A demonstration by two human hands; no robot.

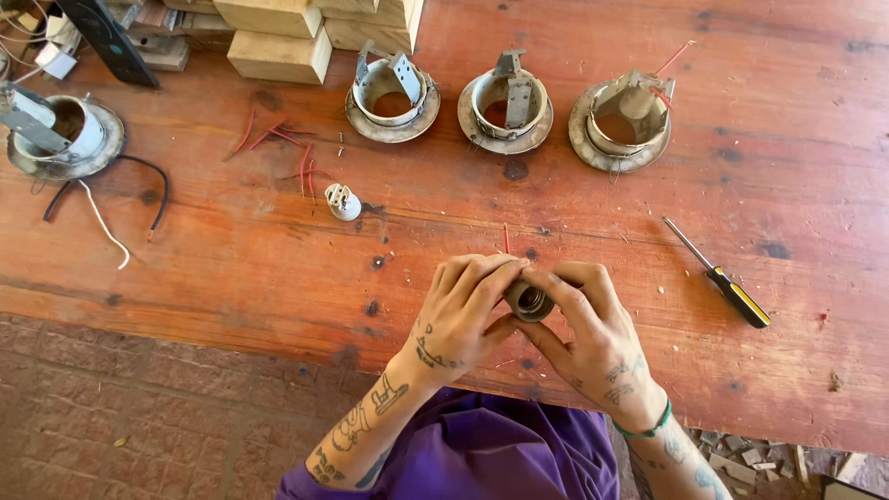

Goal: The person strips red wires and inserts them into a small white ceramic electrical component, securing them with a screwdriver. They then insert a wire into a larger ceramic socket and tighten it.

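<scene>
Both my hands meet over the near part of a reddish wooden table [231, 259]. My left hand [460, 315] and my right hand [593, 338] together grip a small round metal lamp socket [529, 301], its dark opening facing me. A thin red wire [506, 238] sticks up behind my fingers. A screwdriver [720, 278] with a yellow and black handle lies on the table to the right of my right hand.
Three round metal light housings [393, 93] [506, 102] [622, 120] stand in a row at the back, a fourth [60, 134] at the far left with black and white wires [106, 227]. Red wire scraps [287, 148], a small white socket [342, 201], wooden blocks [278, 51]. Brick floor [120, 407] below.
</scene>
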